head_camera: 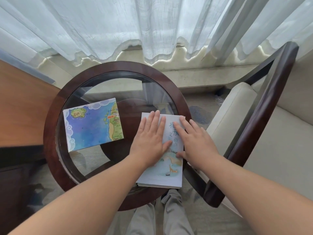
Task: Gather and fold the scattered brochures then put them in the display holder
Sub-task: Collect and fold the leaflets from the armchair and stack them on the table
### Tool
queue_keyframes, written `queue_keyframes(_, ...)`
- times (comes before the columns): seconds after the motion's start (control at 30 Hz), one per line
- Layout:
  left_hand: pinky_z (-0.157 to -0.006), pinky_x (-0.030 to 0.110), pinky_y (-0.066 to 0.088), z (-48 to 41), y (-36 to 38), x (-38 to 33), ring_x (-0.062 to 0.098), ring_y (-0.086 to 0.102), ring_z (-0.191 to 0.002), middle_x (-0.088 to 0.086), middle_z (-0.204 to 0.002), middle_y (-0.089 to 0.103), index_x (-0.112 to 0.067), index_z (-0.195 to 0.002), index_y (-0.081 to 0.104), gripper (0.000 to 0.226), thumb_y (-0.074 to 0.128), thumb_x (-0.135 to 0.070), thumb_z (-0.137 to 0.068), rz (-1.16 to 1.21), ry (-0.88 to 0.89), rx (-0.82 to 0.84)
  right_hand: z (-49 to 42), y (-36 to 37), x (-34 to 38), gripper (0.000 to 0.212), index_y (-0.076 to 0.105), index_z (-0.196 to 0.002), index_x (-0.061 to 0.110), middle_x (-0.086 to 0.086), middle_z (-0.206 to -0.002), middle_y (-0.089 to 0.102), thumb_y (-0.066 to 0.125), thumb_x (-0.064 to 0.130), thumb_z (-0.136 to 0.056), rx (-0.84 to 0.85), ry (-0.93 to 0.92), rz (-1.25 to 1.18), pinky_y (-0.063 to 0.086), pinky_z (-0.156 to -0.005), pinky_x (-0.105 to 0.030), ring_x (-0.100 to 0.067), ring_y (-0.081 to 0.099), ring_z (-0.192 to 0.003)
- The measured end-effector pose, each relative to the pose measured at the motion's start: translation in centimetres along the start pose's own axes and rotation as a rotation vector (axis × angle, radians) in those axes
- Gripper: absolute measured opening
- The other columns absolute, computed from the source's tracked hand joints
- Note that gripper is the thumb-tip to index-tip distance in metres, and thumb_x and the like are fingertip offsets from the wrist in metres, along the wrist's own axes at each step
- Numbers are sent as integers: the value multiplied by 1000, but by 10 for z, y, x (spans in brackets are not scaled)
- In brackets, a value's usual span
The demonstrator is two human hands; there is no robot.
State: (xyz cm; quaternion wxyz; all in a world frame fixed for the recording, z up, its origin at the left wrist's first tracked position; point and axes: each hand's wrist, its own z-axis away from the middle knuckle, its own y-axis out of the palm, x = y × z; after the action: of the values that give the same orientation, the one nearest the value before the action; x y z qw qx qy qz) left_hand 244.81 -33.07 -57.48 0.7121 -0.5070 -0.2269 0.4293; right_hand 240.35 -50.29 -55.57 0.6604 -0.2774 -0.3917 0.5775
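Lying flat under both hands' straight fingers (156, 118), the folded brochure (166, 173).

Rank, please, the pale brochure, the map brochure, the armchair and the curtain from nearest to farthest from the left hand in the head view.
1. Pale brochure, under the left hand.
2. Map brochure, to its left.
3. Armchair, to the right.
4. Curtain, beyond the table.
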Motion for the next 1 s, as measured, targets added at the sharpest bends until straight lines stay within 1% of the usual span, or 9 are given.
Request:
queue_keyframes(0.07, -120, 44, -13, 11, 14, 2, 25, -23, -147, 11, -160, -21, -11, -152, -14, 83, 10, -65, -94, -41, 37, 7, 1, 5, -3, 109, -12, -150, 42, 9, -163, -12, 68, 60, -77, 5, 46, -4, 17, -118, -51, -27, 5, -150)
queue_keyframes(0.13, -121, 47, -3, 26, 24, 4, 28, -12, -149, 14, -161, -11, -9, -154, -3, 83, 13, -64, -94, -51, 110, -2, 2, 5, -5, 109, -15, -146, 51, 7, -164, -7, 69, 61, -76, 27, 103, -42, 15, -116, -56, -28, 5, -150)
queue_keyframes(0.23, -118, 48, 7, 47, 28, 8, 32, 2, -150, 17, -162, 4, -6, -153, 12, 81, 21, -61, -95, -63, 182, 13, 2, 4, -5, 110, -17, -145, 51, 4, -164, -2, 68, 62, -76, 34, 92, -23, 11, -116, -58, -28, 1, -150)
queue_keyframes(0.37, -120, 47, -7, 28, 14, 1, 27, -17, -149, 14, -162, -11, -10, -154, -6, 85, 10, -66, -92, -56, 134, 28, 1, 0, -4, 108, -18, -145, 50, 4, -164, -5, 66, 61, -78, 42, 87, -27, 10, -115, -59, -29, -1, -150)
queue_keyframes(0.47, -120, 46, -11, -10, 3, -22, 25, -19, -148, 12, -162, -14, -8, -153, -8, 89, 2, -68, -88, 2, 39, -21, 1, -1, -5, 111, -19, -145, 50, 5, -164, -6, 68, 61, -77, 41, 77, -28, 11, -116, -58, -27, -1, -150)
queue_keyframes(0.63, -120, 48, -9, -23, 11, -31, 25, -20, -148, 13, -162, -16, -6, -150, -16, 90, 1, -69, -87, -24, 33, -65, 3, 0, -7, 133, -25, -143, 49, 8, -162, -17, 80, 59, -63, 114, 83, -77, 9, -117, -57, -24, -2, -151)
queue_keyframes(0.77, -121, 47, -6, -11, 17, -26, 26, -18, -148, 15, -161, -14, -4, -150, -13, 90, 5, -69, -90, -22, 99, -78, 6, 1, -6, 132, -26, -141, 52, 12, -162, -18, 79, 62, -62, 107, 106, -80, 11, -116, -58, -26, 0, -150)
queue_keyframes(0.9, -121, 47, -7, 15, 27, -18, 28, -17, -148, 15, -160, -15, -3, -151, -11, 90, 10, -68, -92, -63, 190, -31, 7, -1, -6, 128, -26, -141, 53, 11, -162, -19, 77, 62, -65, 116, 103, -82, 11, -117, -59, -28, 1, -150)
queue_keyframes(1.0, -121, 52, -2, 28, 31, -19, 32, -11, -149, 19, -161, -6, -1, -152, -2, 90, 18, -66, -92, -50, 252, -11, 7, -3, -5, 126, -25, -142, 53, 10, -162, -18, 77, 60, -67, 113, 107, -90, 11, -116, -59, -29, 2, -150)
